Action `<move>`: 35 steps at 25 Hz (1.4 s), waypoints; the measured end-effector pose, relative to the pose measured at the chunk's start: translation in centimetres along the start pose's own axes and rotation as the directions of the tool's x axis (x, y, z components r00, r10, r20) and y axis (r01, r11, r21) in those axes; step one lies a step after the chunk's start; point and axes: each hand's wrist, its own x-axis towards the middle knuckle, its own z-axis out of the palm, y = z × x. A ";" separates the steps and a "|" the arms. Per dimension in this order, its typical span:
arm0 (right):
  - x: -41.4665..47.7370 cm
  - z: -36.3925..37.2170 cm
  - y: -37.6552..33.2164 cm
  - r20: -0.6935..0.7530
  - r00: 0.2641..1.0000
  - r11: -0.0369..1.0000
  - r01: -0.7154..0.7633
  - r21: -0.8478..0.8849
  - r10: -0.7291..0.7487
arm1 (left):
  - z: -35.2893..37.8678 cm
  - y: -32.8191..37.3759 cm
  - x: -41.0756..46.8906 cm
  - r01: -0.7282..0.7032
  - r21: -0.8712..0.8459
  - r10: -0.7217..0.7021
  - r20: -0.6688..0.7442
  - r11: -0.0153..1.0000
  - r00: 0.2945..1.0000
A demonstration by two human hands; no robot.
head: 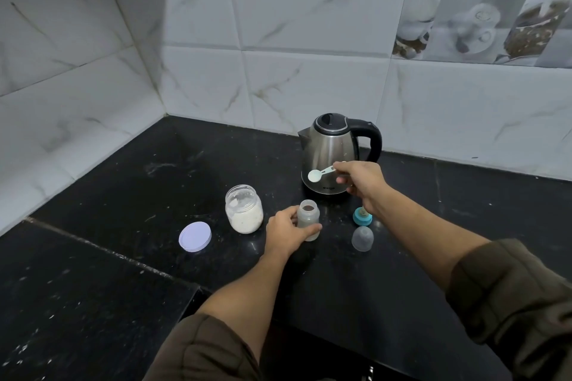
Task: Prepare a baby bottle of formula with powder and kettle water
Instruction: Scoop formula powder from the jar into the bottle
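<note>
The left hand (286, 233) is holding the open bottle (308, 219) upright on the black counter (123, 195), just right of the powder jar (244, 209). The right hand (360, 181) is pinching a white scoop (320, 173) above the bottle, in front of the kettle (332, 153).

baby bottle (308, 219): small, clear, top open, upright, gripped by L hand (286, 233). powder jar (244, 210): glass, open, approx half full of white powder, just left of bottle. jar lid (195, 237): pale, flat, further left. scoop (315, 175): white, pinched by R hand (362, 179) in front of kettle (331, 148) (steel, lid shut). teat ring (362, 216) (teal) & dome cap (362, 239) (clear) right of bottle.
</note>
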 end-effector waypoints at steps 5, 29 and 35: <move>0.7 0.1 -0.1 0.062 0.991 0.991 0.123 -0.049 -0.120 | -0.9 2.6 1.0 -0.029 0.025 0.031 -0.090 0.999 0.995; 2.4 -0.2 0.9 0.454 0.374 0.145 0.875 -0.462 -0.809 | -3.1 6.8 4.2 -0.063 0.177 0.096 -0.186 0.982 0.978; 1.9 -0.6 1.0 0.532 0.297 0.020 0.885 -0.465 -0.793 | -2.8 6.6 4.5 -0.071 0.163 0.102 -0.188 0.984 0.977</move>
